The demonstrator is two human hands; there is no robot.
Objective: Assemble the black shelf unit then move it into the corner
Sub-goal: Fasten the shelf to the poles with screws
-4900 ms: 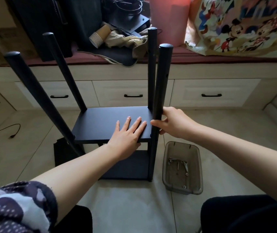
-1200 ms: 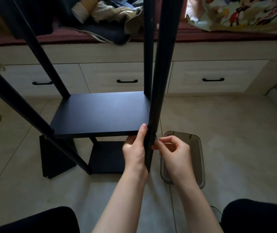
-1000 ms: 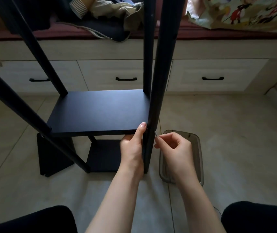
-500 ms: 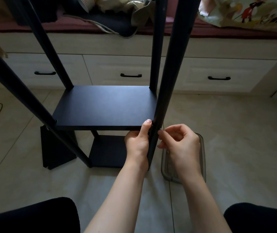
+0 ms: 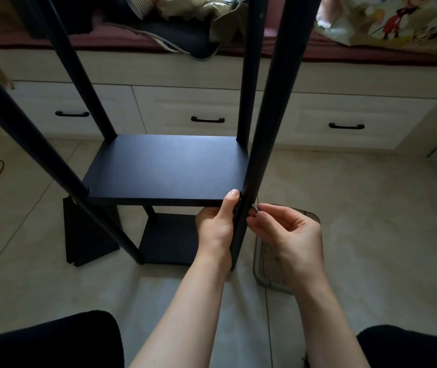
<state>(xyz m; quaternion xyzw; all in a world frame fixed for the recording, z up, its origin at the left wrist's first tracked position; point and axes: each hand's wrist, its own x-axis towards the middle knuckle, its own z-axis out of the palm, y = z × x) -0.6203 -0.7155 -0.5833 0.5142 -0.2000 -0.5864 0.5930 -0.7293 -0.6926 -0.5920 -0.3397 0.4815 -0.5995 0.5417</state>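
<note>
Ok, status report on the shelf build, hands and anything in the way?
Left hand steadying shelf edge at front post. Right hand pinching small screw at post. Screw tray on floor beside; nothing blocking.

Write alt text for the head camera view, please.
A right hand pinches a small screw against a black shelf unit's front post, while the left hand steadies the shelf board. A grey tray sits on the floor behind.
</note>
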